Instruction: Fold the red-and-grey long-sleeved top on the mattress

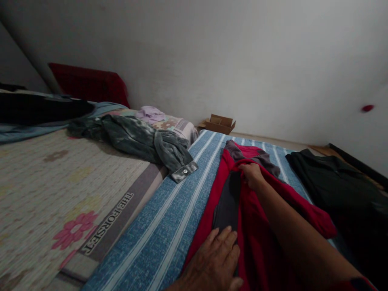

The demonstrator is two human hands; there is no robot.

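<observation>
Garment, red with grey panels (254, 238), one item: in the head view, laid out on the blue striped cover (169, 226), grey-trimmed part at the far end, one red sleeve (318, 220) reaching out to the right. Left hand (214, 258): palm down, fingers extended and lightly spread, resting on the dark grey panel (227, 202), gripping nothing visible. Right hand (251, 173): fingers curled narrow on red fabric near the far end, apparently pinching it; fingertips partly hidden. Adjacent stock: grey-green garment (130, 137), its buttoned cuff overlapping the cover's left side; dark folded clothing (330, 173) at the right. Handling note, by judgement: the flat left palm serves best as an anchor, pressing evenly while the right hand draws its edge straight; light tension should suit soft cloth, a hard tug could skew the panel, and the sleeve wants keeping clear of the forearm.
</observation>
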